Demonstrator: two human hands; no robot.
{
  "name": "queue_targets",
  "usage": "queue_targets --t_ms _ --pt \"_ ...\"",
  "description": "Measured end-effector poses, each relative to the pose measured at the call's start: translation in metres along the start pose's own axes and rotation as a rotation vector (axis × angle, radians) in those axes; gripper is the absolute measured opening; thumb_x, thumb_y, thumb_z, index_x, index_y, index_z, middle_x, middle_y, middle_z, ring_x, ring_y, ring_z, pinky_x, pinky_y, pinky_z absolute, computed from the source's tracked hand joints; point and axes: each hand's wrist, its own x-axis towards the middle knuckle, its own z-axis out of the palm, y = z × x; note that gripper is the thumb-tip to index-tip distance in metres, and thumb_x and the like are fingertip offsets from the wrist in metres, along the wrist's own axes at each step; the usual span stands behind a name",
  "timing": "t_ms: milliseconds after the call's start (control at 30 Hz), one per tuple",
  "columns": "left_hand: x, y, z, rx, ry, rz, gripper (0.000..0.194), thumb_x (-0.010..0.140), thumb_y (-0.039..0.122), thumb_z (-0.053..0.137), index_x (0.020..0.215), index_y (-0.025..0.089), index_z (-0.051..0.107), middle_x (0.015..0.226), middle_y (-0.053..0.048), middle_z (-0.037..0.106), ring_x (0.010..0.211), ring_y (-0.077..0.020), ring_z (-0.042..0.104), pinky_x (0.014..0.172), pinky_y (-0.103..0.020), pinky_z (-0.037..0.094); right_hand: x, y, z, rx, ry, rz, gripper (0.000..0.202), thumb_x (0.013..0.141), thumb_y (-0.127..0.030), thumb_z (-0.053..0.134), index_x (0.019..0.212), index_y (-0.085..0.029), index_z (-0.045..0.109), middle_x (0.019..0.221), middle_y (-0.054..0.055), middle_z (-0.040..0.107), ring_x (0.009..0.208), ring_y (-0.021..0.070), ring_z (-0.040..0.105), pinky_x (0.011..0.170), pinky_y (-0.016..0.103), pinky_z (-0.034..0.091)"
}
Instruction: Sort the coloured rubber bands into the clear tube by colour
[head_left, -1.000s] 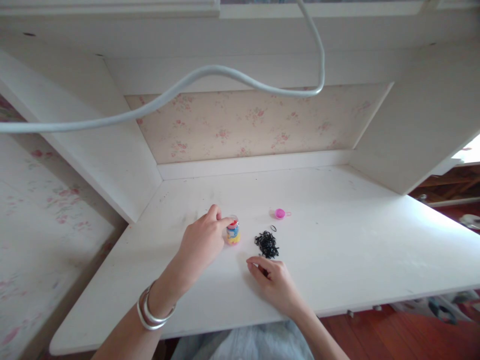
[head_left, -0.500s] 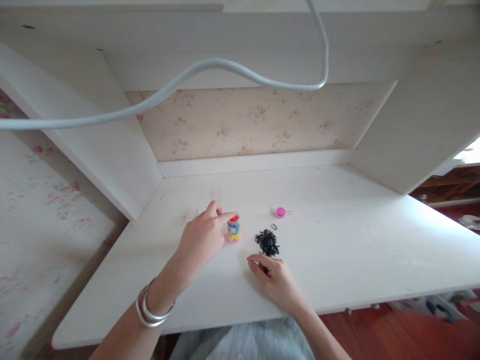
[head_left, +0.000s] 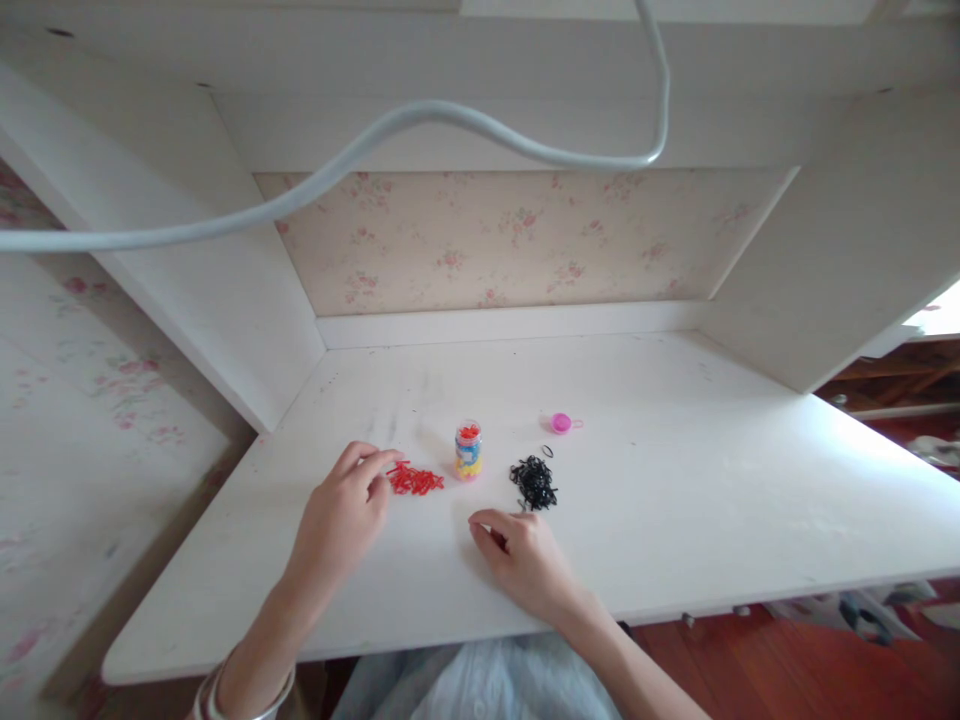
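I see my left hand (head_left: 346,510), fingers loosely curled, at the edge of a pile of glossy red bands (head_left: 416,480). Beside them stands a clear, rounded jar (head_left: 469,452) with colourful layers. My right hand (head_left: 525,560) is narrowly curled near a tangled heap of black bands (head_left: 534,484); I cannot tell whether it holds anything.

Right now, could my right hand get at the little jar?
Very likely yes. Only bare desk shows between your right hand and the jar. The black bands lie off to its right, and your left hand is at the red bands on the other side, so neither seems in the way.
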Motion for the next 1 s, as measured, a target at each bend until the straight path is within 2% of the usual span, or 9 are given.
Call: queue_targets --t_ms 100,200,333,400,533,733,867,1000 --pt "-0.019 -0.02 0.014 0.001 -0.066 -0.06 0.028 0.089 0.021 0.041 0.106 0.025 0.062 0.104 -0.001 0.061 0.078 -0.0115 0.063 0.073 -0.022 0.048 0.012 -0.021 0.008 -0.16 -0.026 -0.04 0.027 0.093 -0.027 0.043 0.092 -0.024 0.07 0.07 0.003 0.07 0.062 0.0149 0.064 0.057 0.022 0.037" --pt "-0.036 -0.034 0.029 0.009 -0.133 -0.1 0.027 0.09 0.024 0.04 0.107 0.026 0.061 0.106 -0.001 0.061 0.078 -0.0113 0.064 0.073 -0.022 0.049 0.028 -0.036 0.018 -0.38 -0.065 -0.02 0.023 0.092 -0.03 0.046 0.097 -0.024 0.067 0.074 0.006 0.071 0.066 0.0192 0.067 0.056 0.023 0.039" --pt "-0.052 -0.042 0.044 0.038 -0.158 -0.15 0.024 0.092 0.026 0.041 0.106 0.026 0.06 0.104 0.001 0.062 0.072 -0.01 0.064 0.068 -0.021 0.048 0.045 -0.043 0.032 -0.576 -0.106 0.012 0.028 0.095 -0.024 0.04 0.116 -0.02 0.058 0.078 0.009 0.071 0.066 0.0218 0.068 0.057 0.026 0.044" --pt "-0.056 -0.042 0.048 0.064 -0.146 -0.162 0.023 0.093 0.028 0.041 0.106 0.027 0.06 0.105 0.001 0.062 0.073 -0.0104 0.064 0.065 -0.021 0.047 0.05 -0.043 0.037 -0.622 -0.124 0.011 0.028 0.093 -0.017 0.04 0.115 -0.017 0.057 0.077 0.01 0.07 0.067 0.0224 0.068 0.057 0.027 0.045" --pt "-0.058 -0.041 0.05 0.091 -0.125 -0.159 0.021 0.093 0.029 0.042 0.107 0.028 0.059 0.105 0.002 0.062 0.073 -0.0109 0.065 0.06 -0.022 0.044 0.055 -0.043 0.042 -0.657 -0.138 0.021 0.019 0.086 -0.008 0.045 0.095 -0.016 0.06 0.077 0.01 0.07 0.068 0.024 0.068 0.055 0.028 0.046" --pt "-0.057 -0.041 0.047 0.051 -0.059 -0.198 0.02 0.093 0.03 0.044 0.104 0.026 0.059 0.104 0.001 0.063 0.077 -0.0118 0.066 0.063 -0.022 0.045 0.055 -0.039 0.045 -0.696 -0.149 0.015 0.017 0.085 -0.006 0.046 0.093 -0.016 0.057 0.076 0.009 0.069 0.068 0.0238 0.068 0.055 0.027 0.045" --pt "-0.055 -0.044 0.046 0.089 -0.007 -0.265 0.021 0.093 0.032 0.044 0.105 0.023 0.059 0.106 -0.001 0.063 0.081 -0.0144 0.066 0.063 -0.024 0.045 0.053 -0.034 0.046 -0.694 -0.13 0.026 0.015 0.093 -0.015 0.042 0.096 -0.017 0.056 0.075 0.007 0.069 0.066 0.0228 0.068 0.056 0.026 0.043" --pt "-0.051 -0.047 0.047 0.126 -0.012 -0.28 0.024 0.092 0.031 0.044 0.107 0.02 0.059 0.103 -0.004 0.064 0.084 -0.0164 0.066 0.063 -0.025 0.045 0.053 -0.031 0.048 -0.673 -0.116 0.045 0.023 0.099 -0.025 0.035 0.095 -0.019 0.057 0.076 0.007 0.07 0.067 0.0222 0.068 0.056 0.025 0.042"
